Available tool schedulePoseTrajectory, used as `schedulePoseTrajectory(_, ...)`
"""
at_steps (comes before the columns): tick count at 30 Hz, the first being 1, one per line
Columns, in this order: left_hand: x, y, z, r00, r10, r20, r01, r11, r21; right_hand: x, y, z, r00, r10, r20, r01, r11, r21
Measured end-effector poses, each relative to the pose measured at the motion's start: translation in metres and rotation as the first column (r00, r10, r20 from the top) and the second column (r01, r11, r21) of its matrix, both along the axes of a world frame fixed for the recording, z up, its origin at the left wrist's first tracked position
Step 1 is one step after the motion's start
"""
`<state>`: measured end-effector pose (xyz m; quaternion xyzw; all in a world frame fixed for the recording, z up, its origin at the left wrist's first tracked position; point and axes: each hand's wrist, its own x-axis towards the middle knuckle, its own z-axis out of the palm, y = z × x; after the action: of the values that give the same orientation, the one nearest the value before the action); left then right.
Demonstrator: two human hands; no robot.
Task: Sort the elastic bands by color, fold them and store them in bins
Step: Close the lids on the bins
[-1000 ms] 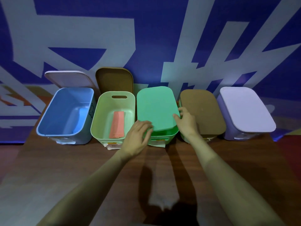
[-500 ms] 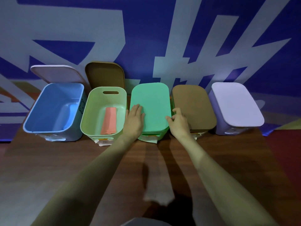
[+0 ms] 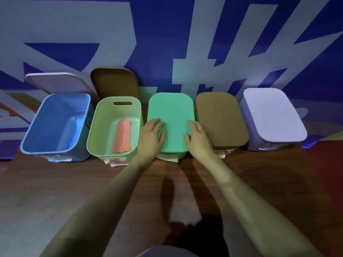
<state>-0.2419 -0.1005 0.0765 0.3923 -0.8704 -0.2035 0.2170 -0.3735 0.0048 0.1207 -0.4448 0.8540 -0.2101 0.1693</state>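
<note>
Two hands on the green lid (image 3: 171, 112), both flat with fingers straight and spread, gripping nothing. The left hand (image 3: 151, 135) lies over the lid's near-left edge, the right hand (image 3: 197, 139) over its near-right edge, with bare lid between them. The lid sits level on the green bin (image 3: 182, 154), third in the row.

Clearances: the left hand is just beside the rim of the pale green bin (image 3: 92, 138), and the right hand is just beside the brown lid (image 3: 220, 117) of the fourth bin. The bins stand side by side, touching or nearly so, with their backs near the wall (image 3: 167, 34). The table (image 3: 55, 191) in front of the row is bare wood, crossed only by the forearms and their shadows.

Counts: five bins and five lids. Three bins are lidded: green, brown, and the lavender bin (image 3: 248, 141) under its lavender lid (image 3: 272, 115). Two are open: the blue bin (image 3: 31, 138) and the pale green one. Two loose lids lean on the wall behind them, a pale pink lid (image 3: 57, 82) behind the blue bin and a second brown lid (image 3: 115, 82) behind the pale green.

Bands: one folded stack of pink elastic bands (image 3: 122, 136) lies flat on the pale green bin's floor, right of centre. It is a long narrow strip running front to back, with several layers stepped at the near end. The blue bin shows a paler patch at the bottom; I can't tell whether that is a band or the floor.
</note>
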Motion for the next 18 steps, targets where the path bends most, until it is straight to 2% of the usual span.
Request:
schedulePoseTrajectory(5,-0.007,0.000,0.000,0.989,0.087,-0.118,-0.065,0.982,0.175,0.001,-0.024,-0.003,0.999,-0.018,0.030,0.015,0.995,0.094)
schedulePoseTrajectory(10,-0.009,0.013,-0.004,0.972,0.163,-0.172,-0.126,0.970,0.208,-0.004,-0.033,0.000,0.995,0.065,-0.069,-0.045,0.965,0.257)
schedulePoseTrajectory(12,-0.010,0.008,-0.004,0.982,0.146,-0.116,-0.127,0.979,0.157,-0.007,-0.036,0.002,0.979,0.101,-0.177,-0.050,0.961,0.273)
schedulePoseTrajectory(14,-0.014,-0.004,0.000,0.989,0.145,-0.003,-0.144,0.987,0.076,-0.014,-0.045,0.001,0.952,0.131,-0.275,-0.075,0.976,0.206)
schedulePoseTrajectory(18,-0.031,-0.029,0.010,0.981,0.157,0.112,-0.156,0.988,-0.021,-0.027,-0.076,-0.008,0.960,0.191,-0.206,-0.183,0.981,0.056)
